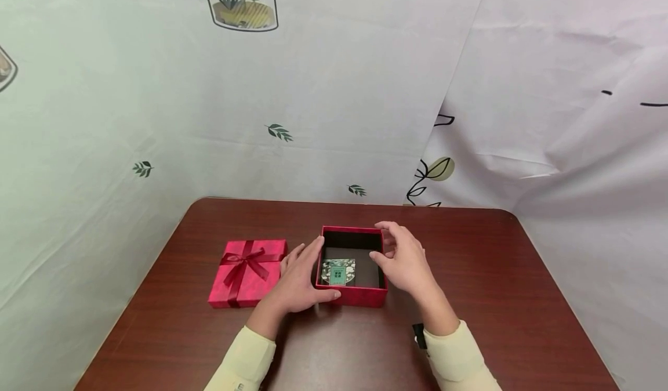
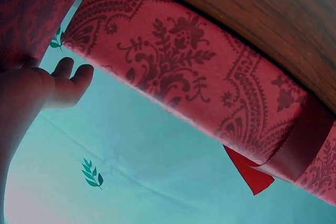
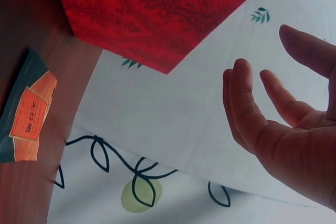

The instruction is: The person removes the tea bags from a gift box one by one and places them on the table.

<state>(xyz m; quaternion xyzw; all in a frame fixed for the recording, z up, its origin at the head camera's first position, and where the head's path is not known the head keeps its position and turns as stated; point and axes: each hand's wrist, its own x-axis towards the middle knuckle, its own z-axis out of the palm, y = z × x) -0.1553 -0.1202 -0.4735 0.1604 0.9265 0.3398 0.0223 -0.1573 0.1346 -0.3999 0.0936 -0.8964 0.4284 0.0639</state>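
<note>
A red patterned box [image 1: 360,296] with a dark inside stands without its lid in the middle of the table. In its front left corner lies a small floral packet with a green label [image 1: 338,272]. My left hand [image 1: 298,281] is at the box's left side, fingers extended along the wall and thumb by the front. On the other side my right hand [image 1: 407,260] hovers at the right rim, thumb and fingers apart. In the right wrist view its loosely bent fingers [image 3: 247,108] hold nothing and stand apart from the box wall [image 3: 157,19].
Left of the box lies the red lid [image 1: 247,272] with a dark red ribbon bow. A dark packet with an orange label [image 3: 29,114] lies on the brown table [image 1: 496,298], shown in the right wrist view. A printed white cloth [image 1: 323,89] hangs behind.
</note>
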